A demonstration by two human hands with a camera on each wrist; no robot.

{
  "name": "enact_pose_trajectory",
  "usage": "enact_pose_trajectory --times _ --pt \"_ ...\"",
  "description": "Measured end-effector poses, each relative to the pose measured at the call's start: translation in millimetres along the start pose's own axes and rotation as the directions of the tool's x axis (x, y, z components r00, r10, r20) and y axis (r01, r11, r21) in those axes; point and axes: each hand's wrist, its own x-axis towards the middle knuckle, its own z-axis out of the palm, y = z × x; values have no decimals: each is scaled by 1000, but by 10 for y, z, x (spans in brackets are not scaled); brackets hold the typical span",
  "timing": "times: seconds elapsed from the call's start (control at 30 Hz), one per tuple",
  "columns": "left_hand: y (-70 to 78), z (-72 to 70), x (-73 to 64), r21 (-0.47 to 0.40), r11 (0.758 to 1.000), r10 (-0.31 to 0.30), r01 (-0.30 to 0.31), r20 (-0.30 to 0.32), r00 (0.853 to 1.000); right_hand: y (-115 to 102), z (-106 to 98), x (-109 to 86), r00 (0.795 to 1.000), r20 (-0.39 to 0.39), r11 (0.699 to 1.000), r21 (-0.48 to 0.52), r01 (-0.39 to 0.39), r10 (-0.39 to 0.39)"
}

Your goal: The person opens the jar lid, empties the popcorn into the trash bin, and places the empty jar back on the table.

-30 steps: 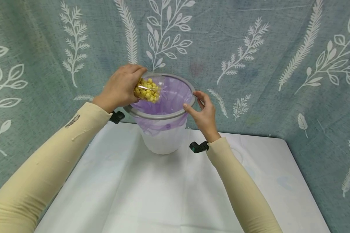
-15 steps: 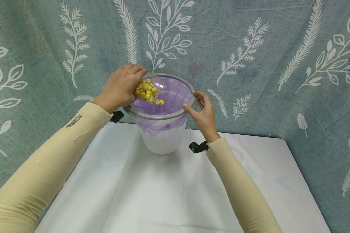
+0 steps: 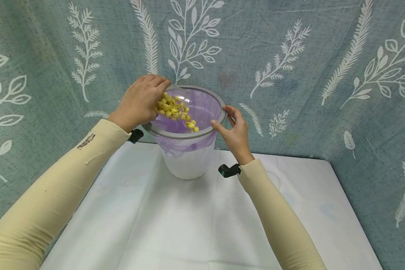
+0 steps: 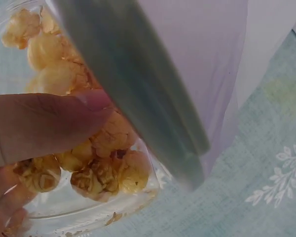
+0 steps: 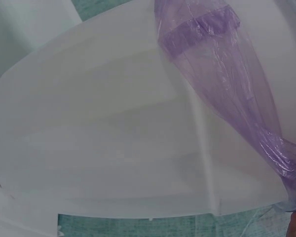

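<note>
Gripping tilted jar (image 3: 171,106) over bin (image 3: 189,163), left hand (image 3: 140,99) curled; right hand (image 3: 235,132) holding rim (image 3: 186,135).

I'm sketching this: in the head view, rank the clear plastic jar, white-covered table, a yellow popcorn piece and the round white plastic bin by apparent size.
1. White-covered table
2. White plastic bin
3. Clear plastic jar
4. Yellow popcorn piece

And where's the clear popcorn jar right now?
In the head view, the jar is tilted in the left hand, over the left side of the purple-lined bin.
</note>
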Motion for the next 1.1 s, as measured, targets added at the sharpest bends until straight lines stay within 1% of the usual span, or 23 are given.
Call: enact_pose_trajectory --times 0.17,0.33,0.57,0.67,0.93,1.1 --pt "8 6 4 5 1000 -1 1 1 1000 -3 3 1 1000 -3 1000 7 0 0" --pt "9 10 12 8 1000 17 -17 -33 999 -39 9 -4 1000 -4 1000 22 1 -1" --pt "20 -11 29 14 999 44 -43 -51 998 -354 14 -72 1000 6 999 31 -23 23" --pt "29 -25 33 12 998 56 -55 -55 997 -409 12 -89 1000 5 999 30 -25 25" --pt "55 -55 49 19 998 68 -67 -48 997 -384 12 -80 1000 -1 1000 30 -9 9" --pt "56 -63 64 18 997 70 -69 -45 997 -96 1 -21 1000 -10 1000 20 2 -2"
